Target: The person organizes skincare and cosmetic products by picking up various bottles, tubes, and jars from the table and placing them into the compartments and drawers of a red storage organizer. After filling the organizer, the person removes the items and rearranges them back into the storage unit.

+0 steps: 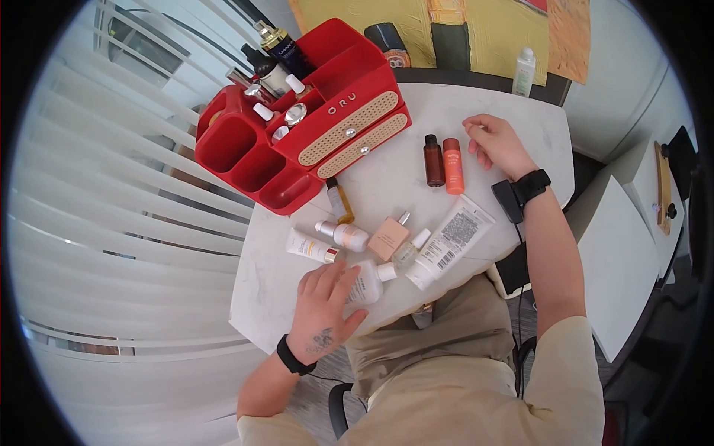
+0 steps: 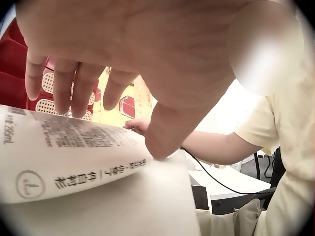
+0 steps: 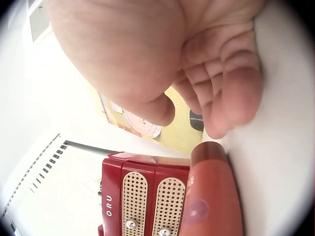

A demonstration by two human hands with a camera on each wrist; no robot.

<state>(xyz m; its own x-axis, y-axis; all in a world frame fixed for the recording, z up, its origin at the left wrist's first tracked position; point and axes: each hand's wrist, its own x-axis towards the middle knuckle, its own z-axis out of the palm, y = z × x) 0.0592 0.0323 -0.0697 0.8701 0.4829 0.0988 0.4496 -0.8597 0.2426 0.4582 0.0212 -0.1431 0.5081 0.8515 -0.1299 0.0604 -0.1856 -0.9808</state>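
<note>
My left hand (image 1: pixel 323 308) is over a white bottle (image 1: pixel 366 285) near the table's front edge, fingers spread; in the left wrist view the printed white bottle (image 2: pixel 74 157) lies just under the fingers (image 2: pixel 88 88). Whether they touch it, I cannot tell. At the right, my right hand (image 1: pixel 500 146) rests on the tabletop with loosely curled fingers and holds nothing. Beside it are an orange bottle (image 1: pixel 453 166) and a dark brown bottle (image 1: pixel 433 160). The right wrist view has the orange bottle (image 3: pixel 212 196) just below the fingertips (image 3: pixel 241 98).
A red organizer (image 1: pixel 349 82) with two drawers and several bottles stands at the back left. Between the hands lie a large white tube (image 1: pixel 451 241), a pink bottle (image 1: pixel 389 238), an amber bottle (image 1: pixel 340 202) and a smaller white tube (image 1: pixel 309 245). A pale bottle (image 1: pixel 524 73) stands at the back right.
</note>
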